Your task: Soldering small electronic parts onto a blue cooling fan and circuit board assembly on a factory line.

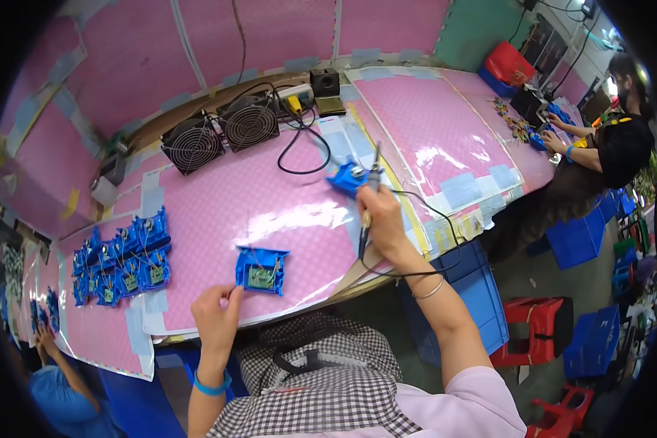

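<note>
A pink-covered worktable stretched across my remote view, a co-worker in dark clothing handling blue pieces at its far right. Two black fans stood side by side toward the back, and a double row of wired blue housings lay to the left. I had the right hand raised above the table, its fingers wrapped around a soldering iron, while the left hand was at the front edge, thumb and forefinger against an open blue housing; I could not tell whether they pinched it or merely touched it. That housing lay on the pink surface, just right of the left hand. Beside the right hand was a blurred blue part. The soldering iron pointed tip upward, its black cord looping rightward. Inside the open housing sat a green circuit board.
</note>
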Demonstrator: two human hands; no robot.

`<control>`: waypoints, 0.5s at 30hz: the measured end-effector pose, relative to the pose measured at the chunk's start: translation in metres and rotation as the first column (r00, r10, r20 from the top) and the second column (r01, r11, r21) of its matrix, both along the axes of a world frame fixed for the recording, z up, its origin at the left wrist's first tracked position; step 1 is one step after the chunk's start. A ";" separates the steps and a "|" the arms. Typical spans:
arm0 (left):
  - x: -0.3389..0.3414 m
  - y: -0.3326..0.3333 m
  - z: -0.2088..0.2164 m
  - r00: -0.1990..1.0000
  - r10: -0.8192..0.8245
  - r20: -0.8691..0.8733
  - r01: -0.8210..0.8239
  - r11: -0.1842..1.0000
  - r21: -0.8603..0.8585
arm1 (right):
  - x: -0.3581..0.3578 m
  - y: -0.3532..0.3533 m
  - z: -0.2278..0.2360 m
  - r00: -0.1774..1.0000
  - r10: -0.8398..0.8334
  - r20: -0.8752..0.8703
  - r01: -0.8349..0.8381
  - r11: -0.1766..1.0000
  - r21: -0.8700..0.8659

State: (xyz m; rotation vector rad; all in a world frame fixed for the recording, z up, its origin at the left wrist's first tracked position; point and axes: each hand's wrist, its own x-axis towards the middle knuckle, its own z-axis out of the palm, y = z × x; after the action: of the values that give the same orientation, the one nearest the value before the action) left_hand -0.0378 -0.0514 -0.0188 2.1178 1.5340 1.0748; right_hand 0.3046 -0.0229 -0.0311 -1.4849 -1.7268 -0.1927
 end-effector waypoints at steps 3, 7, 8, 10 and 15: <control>-0.007 -0.023 -0.010 0.998 0.059 -0.018 -0.059 0.998 0.004 | -0.047 -0.006 0.003 0.967 0.203 -0.154 -0.203 0.979 0.013; 0.009 -0.031 -0.016 0.994 0.040 0.103 -0.040 0.999 -0.006 | -0.088 0.002 -0.003 0.771 0.521 -0.367 -0.611 0.767 -0.195; 0.009 -0.031 -0.016 0.995 0.032 0.099 -0.031 0.999 -0.010 | -0.092 0.006 -0.008 0.714 0.551 -0.432 -0.681 0.689 -0.247; 0.007 -0.029 -0.015 0.998 0.015 0.065 -0.015 1.000 0.006 | -0.096 0.009 -0.008 0.700 0.559 -0.445 -0.692 0.684 -0.230; -0.012 -0.020 -0.001 0.912 0.101 0.397 0.038 0.944 -0.328 | -0.081 -0.007 0.015 0.800 0.484 -0.354 -0.450 0.875 0.179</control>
State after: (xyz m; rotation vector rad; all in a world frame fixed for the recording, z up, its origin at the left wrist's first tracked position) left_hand -0.0498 -0.0710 -0.0197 1.5307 1.4259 1.0964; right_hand 0.2240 -0.0296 -0.0164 -0.9099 -1.6674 0.2735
